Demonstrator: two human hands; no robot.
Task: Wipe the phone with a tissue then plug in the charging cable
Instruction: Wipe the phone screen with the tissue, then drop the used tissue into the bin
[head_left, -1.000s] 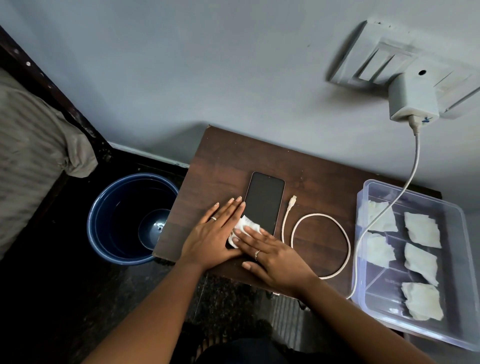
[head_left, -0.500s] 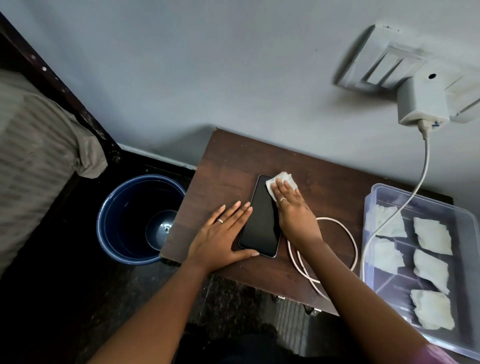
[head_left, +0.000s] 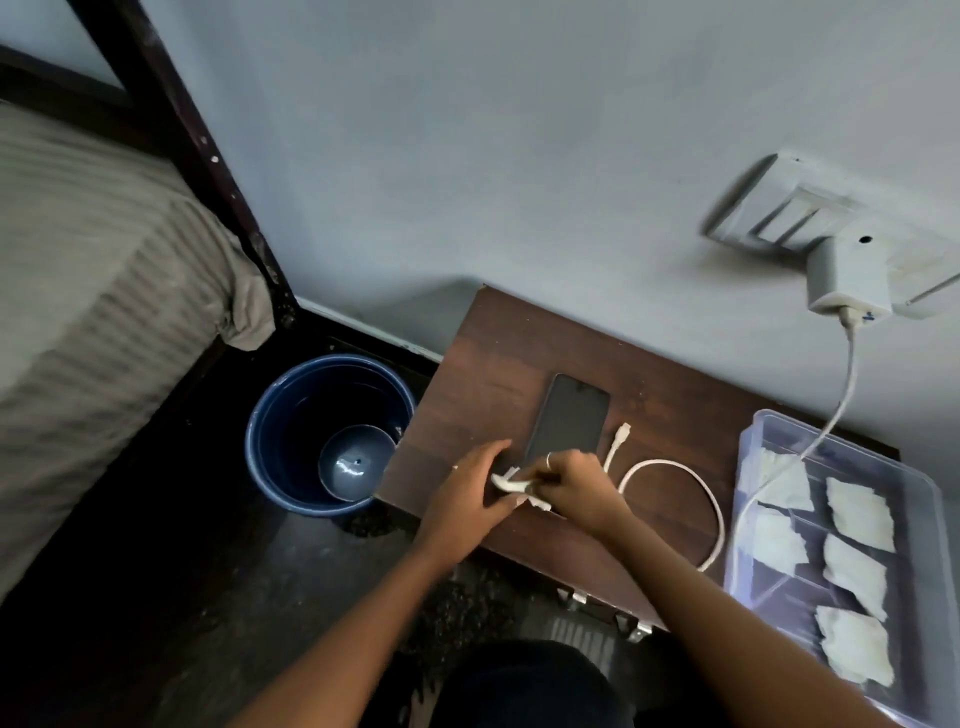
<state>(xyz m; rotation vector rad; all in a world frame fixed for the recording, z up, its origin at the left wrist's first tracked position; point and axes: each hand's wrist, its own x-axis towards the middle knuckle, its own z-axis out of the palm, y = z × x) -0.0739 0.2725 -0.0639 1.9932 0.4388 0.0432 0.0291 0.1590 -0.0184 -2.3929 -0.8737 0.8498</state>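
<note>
Bin (head_left: 291, 415) left of table (head_left: 483, 364), cable (head_left: 675, 467) beside phone (head_left: 571, 415); tissue tray (head_left: 914, 488) right

Phone's (head_left: 571, 415) near end hidden behind both hands; tissue (head_left: 511, 486) mostly covered, motion-blurred.

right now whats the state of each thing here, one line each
phone: flat on the table, screen dark, nothing plugged in
tissue: crumpled, held between both hands at the phone's near end
left hand: gripping the tissue
right hand: gripping the tissue
cable: looped on the table, free plug lying beside the phone
charger: plugged into the wall socket
bucket: on the floor, a bowl inside
box: open, folded tissues inside
</note>
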